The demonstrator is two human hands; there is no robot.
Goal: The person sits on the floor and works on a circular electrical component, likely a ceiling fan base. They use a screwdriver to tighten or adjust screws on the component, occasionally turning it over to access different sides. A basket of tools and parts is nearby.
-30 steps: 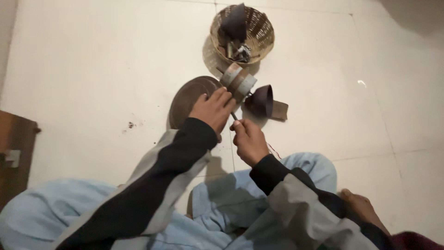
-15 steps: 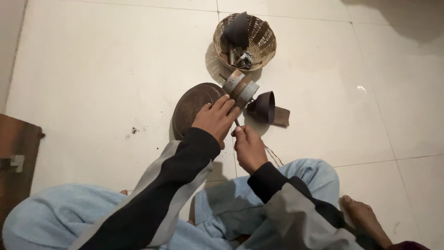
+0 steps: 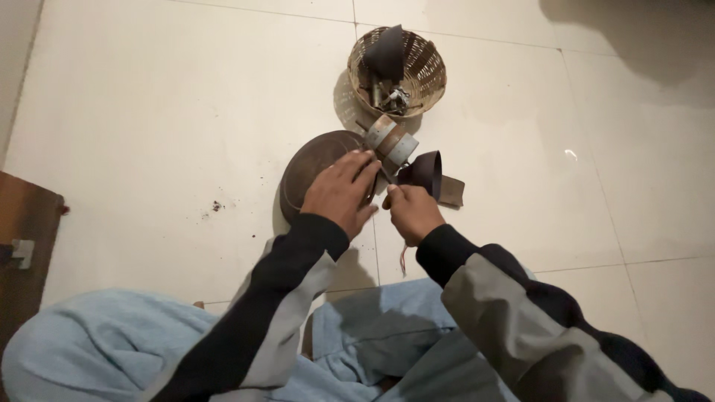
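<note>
My left hand grips a grey and brown cylindrical metal part, holding it above a round dark metal disc that lies on the floor. My right hand is closed around a thin tool whose tip points at the base of the cylinder. A thin reddish wire hangs below my right wrist. Just right of the hands a curled dark strip lies on the tiles.
A woven basket holding a dark curved sheet and small metal parts stands beyond the hands. A brown wooden piece is at the left edge. My legs in light blue trousers fill the bottom. Small debris dots the white tiles.
Both hands have stayed together on the cylindrical part, with the view shifting slightly. The right hand has closed in nearer the cylinder's base.
</note>
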